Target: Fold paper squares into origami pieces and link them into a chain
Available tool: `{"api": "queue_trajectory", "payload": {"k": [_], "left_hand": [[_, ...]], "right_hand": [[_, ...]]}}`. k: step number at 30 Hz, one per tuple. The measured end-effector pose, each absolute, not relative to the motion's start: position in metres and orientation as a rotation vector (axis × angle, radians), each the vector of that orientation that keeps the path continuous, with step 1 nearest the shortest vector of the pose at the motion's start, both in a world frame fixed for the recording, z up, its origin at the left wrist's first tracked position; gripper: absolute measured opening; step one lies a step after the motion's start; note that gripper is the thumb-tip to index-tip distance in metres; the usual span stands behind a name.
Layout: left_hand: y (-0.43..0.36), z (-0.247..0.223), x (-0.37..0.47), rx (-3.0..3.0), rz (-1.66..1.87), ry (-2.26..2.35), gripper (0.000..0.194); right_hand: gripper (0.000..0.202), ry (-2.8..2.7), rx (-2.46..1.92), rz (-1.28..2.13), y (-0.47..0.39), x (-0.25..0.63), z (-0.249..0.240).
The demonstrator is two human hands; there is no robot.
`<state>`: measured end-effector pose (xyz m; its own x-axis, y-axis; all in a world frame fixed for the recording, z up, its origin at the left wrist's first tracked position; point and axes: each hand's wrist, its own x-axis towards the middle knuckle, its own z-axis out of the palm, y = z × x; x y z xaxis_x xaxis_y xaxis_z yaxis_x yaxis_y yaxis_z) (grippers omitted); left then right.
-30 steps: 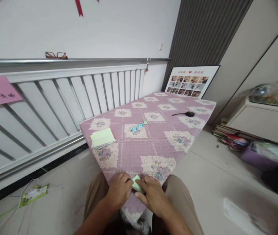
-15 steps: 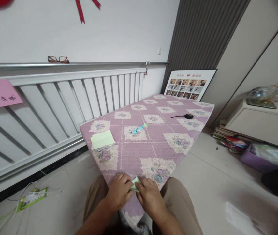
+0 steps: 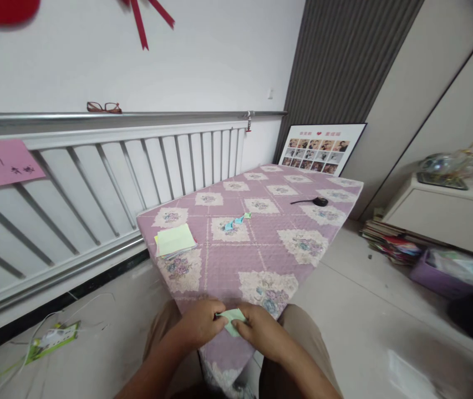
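A small piece of pale green paper (image 3: 233, 320) is pinched between my two hands over the near corner of the table. My left hand (image 3: 205, 322) grips its left side, fingers curled and thumb on top. On the paper's right side, my right hand (image 3: 259, 328) is closed with its thumb pressing the surface. Farther up the cloth lie small folded paper pieces, two blue (image 3: 239, 220) and one green (image 3: 248, 215), in a slanting row. A stack of paper sheets (image 3: 175, 240), pale yellow-green on top, rests near the left edge.
A purple floral tablecloth (image 3: 236, 260) covers the table. Toward the far right lies a black round object with a strap (image 3: 320, 201). A white radiator (image 3: 157, 160) runs along the left; a photo board (image 3: 323, 147) stands behind. A power strip (image 3: 53, 341) is on the floor.
Both hands have shifted slightly, with the left hand's fingers curling more around the edge. More of the green paper's face now shows between them. The camera view has tilted a little.
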<state>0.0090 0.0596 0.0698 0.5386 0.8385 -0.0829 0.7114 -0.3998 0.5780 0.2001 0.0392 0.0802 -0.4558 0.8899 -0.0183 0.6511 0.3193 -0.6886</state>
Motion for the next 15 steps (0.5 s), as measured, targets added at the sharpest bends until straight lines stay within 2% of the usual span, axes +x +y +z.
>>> {"api": "queue_trajectory", "payload": {"k": [3, 5, 15], "left_hand": [[0.062, 0.072, 0.006, 2.158, 0.239, 1.206, 0.012], [0.063, 0.067, 0.007, 2.13, 0.224, 1.212, 0.013], [0.074, 0.04, 0.017, 2.237, 0.233, 1.333, 0.013]], "right_hand": [[0.017, -2.222, -1.339, 1.148, 0.042, 0.202, 0.087], [0.019, -2.219, -1.358, 1.186, 0.044, 0.202, 0.085], [0.015, -2.207, -1.559, 0.792, 0.051, 0.199, 0.051]]}}
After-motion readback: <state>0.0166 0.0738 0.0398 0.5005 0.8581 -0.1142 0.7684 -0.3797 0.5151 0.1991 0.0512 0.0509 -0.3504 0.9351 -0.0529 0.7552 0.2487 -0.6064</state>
